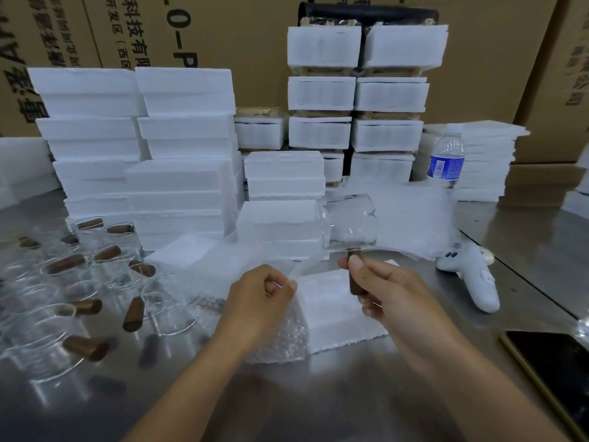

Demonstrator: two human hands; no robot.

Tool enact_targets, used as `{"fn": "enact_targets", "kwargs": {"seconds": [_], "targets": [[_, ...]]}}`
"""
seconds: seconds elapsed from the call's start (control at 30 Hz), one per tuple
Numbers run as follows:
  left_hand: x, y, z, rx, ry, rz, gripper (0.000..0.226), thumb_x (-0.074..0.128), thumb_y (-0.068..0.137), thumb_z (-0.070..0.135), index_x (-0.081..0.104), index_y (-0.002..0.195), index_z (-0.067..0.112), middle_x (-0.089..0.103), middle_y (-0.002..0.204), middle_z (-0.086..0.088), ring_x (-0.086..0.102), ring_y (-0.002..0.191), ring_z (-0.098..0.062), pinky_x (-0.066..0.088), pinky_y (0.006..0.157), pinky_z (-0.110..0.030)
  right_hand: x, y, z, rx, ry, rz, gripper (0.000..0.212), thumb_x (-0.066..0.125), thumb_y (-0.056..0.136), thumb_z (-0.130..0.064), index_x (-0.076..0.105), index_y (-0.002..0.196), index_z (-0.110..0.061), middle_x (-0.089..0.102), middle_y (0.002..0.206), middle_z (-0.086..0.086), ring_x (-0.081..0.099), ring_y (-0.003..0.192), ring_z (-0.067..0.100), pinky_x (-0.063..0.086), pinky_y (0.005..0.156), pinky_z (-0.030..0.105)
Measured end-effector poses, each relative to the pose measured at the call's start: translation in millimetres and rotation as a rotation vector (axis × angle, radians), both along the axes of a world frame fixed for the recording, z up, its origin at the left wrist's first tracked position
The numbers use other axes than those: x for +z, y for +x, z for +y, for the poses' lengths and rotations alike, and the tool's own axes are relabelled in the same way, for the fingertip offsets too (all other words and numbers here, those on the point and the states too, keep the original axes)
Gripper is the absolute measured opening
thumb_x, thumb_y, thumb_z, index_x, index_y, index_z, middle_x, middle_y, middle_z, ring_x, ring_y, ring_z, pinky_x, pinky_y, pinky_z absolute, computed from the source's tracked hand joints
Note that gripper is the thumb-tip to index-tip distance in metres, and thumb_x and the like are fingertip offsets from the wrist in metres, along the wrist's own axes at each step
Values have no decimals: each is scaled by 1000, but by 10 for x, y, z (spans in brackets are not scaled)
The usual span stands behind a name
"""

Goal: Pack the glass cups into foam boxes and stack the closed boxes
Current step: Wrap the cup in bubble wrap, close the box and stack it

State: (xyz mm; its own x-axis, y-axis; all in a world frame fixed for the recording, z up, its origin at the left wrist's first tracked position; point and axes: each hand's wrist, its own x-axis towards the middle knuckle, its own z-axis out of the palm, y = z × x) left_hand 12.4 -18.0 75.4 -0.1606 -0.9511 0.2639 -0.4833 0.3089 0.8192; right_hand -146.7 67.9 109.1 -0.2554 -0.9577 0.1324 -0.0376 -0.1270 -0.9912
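The right hand (392, 291) pinches the brown handle (355, 277) of a glass cup (350, 223), holding the cup on its side in the air, mouth to the left. The left hand (261, 295), fingers curled, grips the edge of a bubble wrap sheet (277, 339). Between the hands, a foam box (334, 311) lies on the steel table (350, 393). More cups (105, 266) crowd the near left, with stacks of foam boxes (137, 148) behind them. A water bottle (446, 157), a white controller (471, 275) and a phone (554, 365) sit to the right.
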Motion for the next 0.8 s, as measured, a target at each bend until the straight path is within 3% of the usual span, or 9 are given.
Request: {"fn": "enact_targets", "kwargs": {"seconds": [0.1,0.23,0.37,0.5,0.6,0.8], "targets": [[41,28,10,-9,18,111,17,67,87,25,66,70,23,60,61,10,53,54,-1,41,58,-17,-5,-16,-8,58,-22,6,43,63,54,-59,75,87,-35,47,61,-11,42,59,7,38,64,20],[123,41,55,-81,58,253,20,62,90,16,69,72,22,61,54,13,51,47,5,41,52,-7,-15,-9,-10,113,-50,8,45,64,56,-59,76,90,-31,46,61,-10,41,60,8,38,62,19],[149,71,65,-101,102,374,19,60,91,13,70,80,23,63,55,19,52,48,6,43,52,-6,-3,-13,-1,124,-55,14,46,64,58,-57,76,92,-29,45,60,-11,40,59,8,37,64,21],[145,105,26,-110,265,531,8,66,87,12,72,89,17,66,61,12,56,54,1,47,56,-12,7,-7,8,129,-48,5,46,64,57,-56,76,91,-28,46,60,-10,40,59,8,38,63,21],[141,101,13,-134,371,609,13,64,87,2,71,89,13,65,67,2,57,59,-7,49,58,-16,4,-12,9,122,-43,11,46,64,57,-57,76,91,-29,46,60,-11,41,59,7,39,63,20],[177,100,41,-208,415,704,21,53,92,-2,69,97,11,67,72,-1,58,62,-6,52,60,-14,19,-9,23,138,-29,17,43,65,57,-55,76,88,-28,45,61,-8,40,60,7,38,59,16]]}}
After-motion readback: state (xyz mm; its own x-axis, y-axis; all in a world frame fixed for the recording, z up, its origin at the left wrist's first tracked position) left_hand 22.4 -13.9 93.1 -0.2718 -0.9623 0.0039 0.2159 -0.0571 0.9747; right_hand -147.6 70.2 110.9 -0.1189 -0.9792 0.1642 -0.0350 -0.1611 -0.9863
